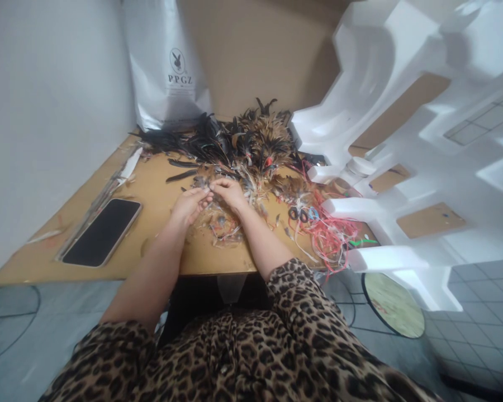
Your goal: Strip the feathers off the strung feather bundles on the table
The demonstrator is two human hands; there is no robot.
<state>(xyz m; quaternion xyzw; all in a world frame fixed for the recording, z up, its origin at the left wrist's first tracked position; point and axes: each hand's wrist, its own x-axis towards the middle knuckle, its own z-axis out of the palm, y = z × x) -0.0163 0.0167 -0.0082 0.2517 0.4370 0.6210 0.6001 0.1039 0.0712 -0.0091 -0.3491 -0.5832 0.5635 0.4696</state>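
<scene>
Over the middle of the brown table, my left hand and my right hand meet at their fingertips. The left fingers are closed in a pinch at a small tuft of brown-grey feathers. My right thumb and forefinger pinch close by; what lies between them is too small to make out. Just beyond are a heap of brown feathers and a pile of long black feathers. Loose feather scraps lie below my hands.
A dark-screened phone lies at the left. Scissors and tangled pink and white strings are at the right, beside a large white foam piece. Behind stands a white bag. A round stool is below the table.
</scene>
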